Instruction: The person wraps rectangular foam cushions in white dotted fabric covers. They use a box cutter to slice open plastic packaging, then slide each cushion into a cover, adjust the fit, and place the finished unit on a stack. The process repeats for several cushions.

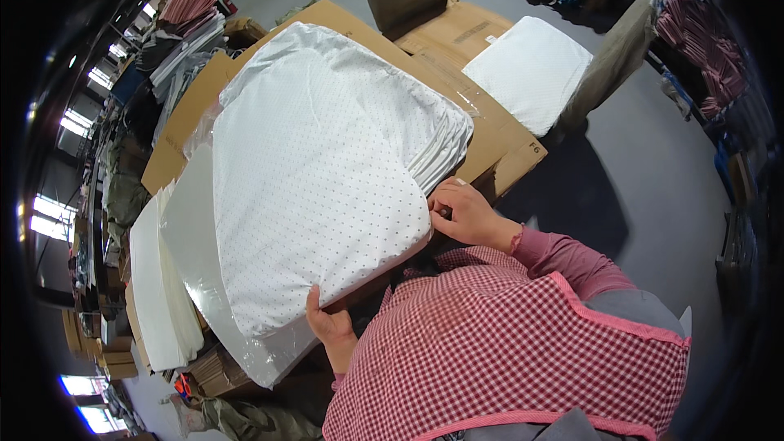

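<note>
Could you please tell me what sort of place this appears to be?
It is probably a textile workshop or packing area: dotted white fabric lies in a layered stack over cardboard, and piles of folded pink cloth stand at the far left and right.

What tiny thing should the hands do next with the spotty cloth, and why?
Perhaps the left hand should gently smooth the near edge of the dotted cloth: its thumb rests there and small creases show beside it. The right hand is at the near right corner, so it might steady that side.
</note>
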`<state>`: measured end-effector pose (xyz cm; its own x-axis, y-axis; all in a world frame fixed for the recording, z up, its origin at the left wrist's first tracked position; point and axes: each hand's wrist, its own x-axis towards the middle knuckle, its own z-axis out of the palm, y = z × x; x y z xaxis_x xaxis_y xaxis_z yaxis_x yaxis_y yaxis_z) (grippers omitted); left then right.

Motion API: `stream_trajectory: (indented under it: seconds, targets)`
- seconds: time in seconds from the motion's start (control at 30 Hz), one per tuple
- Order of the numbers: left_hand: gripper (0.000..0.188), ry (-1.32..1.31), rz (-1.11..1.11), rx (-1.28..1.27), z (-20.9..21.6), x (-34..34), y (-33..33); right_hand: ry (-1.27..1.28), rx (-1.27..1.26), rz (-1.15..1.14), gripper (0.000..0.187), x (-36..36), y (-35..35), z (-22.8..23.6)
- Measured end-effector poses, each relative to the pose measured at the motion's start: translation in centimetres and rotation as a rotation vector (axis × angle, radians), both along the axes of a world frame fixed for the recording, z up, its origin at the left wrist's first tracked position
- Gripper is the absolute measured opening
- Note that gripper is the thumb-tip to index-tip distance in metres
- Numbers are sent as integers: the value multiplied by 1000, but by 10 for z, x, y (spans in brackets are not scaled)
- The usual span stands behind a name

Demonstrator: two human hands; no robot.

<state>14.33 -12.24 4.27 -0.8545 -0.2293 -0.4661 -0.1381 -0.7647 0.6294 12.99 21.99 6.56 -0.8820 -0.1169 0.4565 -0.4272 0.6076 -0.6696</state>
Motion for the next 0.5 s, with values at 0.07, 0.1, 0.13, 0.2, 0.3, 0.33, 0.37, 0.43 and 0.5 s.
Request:
stream_trajectory:
  seconds: [0.07,0.1,0.13,0.2,0.3,0.33,0.37,0.43,0.5]
  targets:
    - [57,9,-70,104,-4,-5,-11,-55,-1,-112,12,-17,3,0]
    - [60,54,-93,58,-3,-6,-19,-70,-18,-153,13,-28,7,2]
    - [62,21,-73,64,0,-7,-28,-154,-25,-230,14,-34,8,4]
    - [61,8,43,-34,6,-8,-43,-617,-370,8,20,-38,8,9]
    - [61,51,19,-18,14,-8,-47,-844,-598,368,26,-22,-4,17]
    - [61,56,6,-55,15,-6,-41,-784,-630,404,29,-12,-8,19]
    - [62,84,67,-61,16,-6,-31,-780,-549,255,29,-7,-11,21]
    - [64,188,75,-67,17,-3,-5,-721,-630,187,30,0,-6,28]
    - [63,119,34,43,21,-1,24,-823,-605,154,27,-1,8,35]
